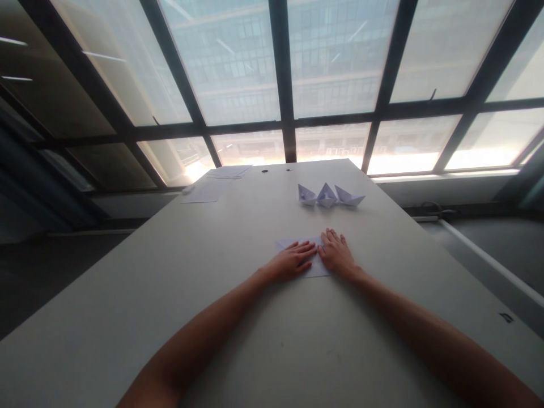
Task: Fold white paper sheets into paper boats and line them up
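Note:
A sheet of white paper, which looks folded, lies flat on the white table under both hands. My left hand rests on its left and middle part with the fingers stretched to the right. On the right part lies my right hand, its fingers pointing away from me and laid flat. The two hands almost meet at the middle of the paper and cover much of it, so its full shape is hidden. Beyond them stand three folded paper boats, a left one, a middle one and a right one.
Several loose white sheets lie at the far left of the table. Two dark round spots, one of them a hole, are near the far edge. Tall windows with dark frames rise behind the table. A white pipe runs at the right.

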`<state>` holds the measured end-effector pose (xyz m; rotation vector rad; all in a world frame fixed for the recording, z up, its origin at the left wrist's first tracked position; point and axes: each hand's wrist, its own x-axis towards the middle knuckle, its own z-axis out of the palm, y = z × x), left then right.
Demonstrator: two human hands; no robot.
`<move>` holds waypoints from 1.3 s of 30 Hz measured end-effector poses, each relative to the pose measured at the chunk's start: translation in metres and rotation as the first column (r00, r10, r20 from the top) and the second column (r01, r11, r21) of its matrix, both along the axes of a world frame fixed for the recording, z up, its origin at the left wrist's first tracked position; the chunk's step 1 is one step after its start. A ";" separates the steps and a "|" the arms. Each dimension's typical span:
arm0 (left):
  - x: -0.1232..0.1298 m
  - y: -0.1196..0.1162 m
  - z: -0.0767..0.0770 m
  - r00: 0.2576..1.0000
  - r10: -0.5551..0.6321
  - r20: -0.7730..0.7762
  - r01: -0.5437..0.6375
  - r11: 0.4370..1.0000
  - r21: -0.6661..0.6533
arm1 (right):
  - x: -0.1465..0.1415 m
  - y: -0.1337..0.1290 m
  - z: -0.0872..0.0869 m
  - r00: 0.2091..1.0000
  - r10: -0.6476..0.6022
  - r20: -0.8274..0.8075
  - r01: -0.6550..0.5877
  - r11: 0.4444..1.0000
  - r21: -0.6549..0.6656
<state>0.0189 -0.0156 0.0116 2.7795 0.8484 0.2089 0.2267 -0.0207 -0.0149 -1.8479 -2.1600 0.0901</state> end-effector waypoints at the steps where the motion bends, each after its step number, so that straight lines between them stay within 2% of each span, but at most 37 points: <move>1: 0.000 0.000 0.000 1.000 0.005 -0.011 -0.005 1.000 0.005 | 0.000 -0.001 0.002 1.000 0.016 0.003 -0.016 1.000 0.023; 4: 0.001 -0.001 -0.001 0.998 0.043 -0.052 -0.042 0.999 0.027 | -0.002 -0.004 0.007 0.983 0.181 0.007 -0.181 0.981 0.074; 6: 0.001 -0.002 -0.002 0.994 0.085 -0.066 -0.082 0.995 0.049 | -0.004 -0.006 0.008 0.950 0.312 -0.005 -0.311 0.949 0.053; 8: 0.002 -0.002 -0.003 0.989 0.128 -0.073 -0.123 0.990 0.066 | -0.005 -0.007 0.007 0.929 0.369 -0.021 -0.368 0.930 0.009; 14: 0.001 -0.001 -0.008 0.963 0.243 -0.113 -0.234 0.968 0.087 | -0.005 -0.004 0.001 0.965 0.262 0.007 -0.261 0.964 -0.053; 19: 0.000 0.002 -0.013 0.941 0.317 -0.116 -0.307 0.947 0.090 | 0.001 0.002 -0.004 0.994 0.108 0.003 -0.108 0.992 -0.061; 28: 0.000 0.008 -0.019 0.906 0.415 -0.077 -0.408 0.908 0.097 | 0.006 0.006 -0.005 0.989 -0.143 -0.040 0.142 0.990 -0.017; 34: -0.003 0.010 -0.018 0.917 0.393 -0.066 -0.386 0.917 0.101 | 0.007 0.004 -0.001 0.988 -0.099 -0.121 0.098 0.995 -0.010; 39: -0.003 0.009 -0.016 0.914 0.403 -0.053 -0.397 0.913 0.090 | 0.012 0.005 0.005 0.954 0.020 -0.299 0.029 0.987 0.159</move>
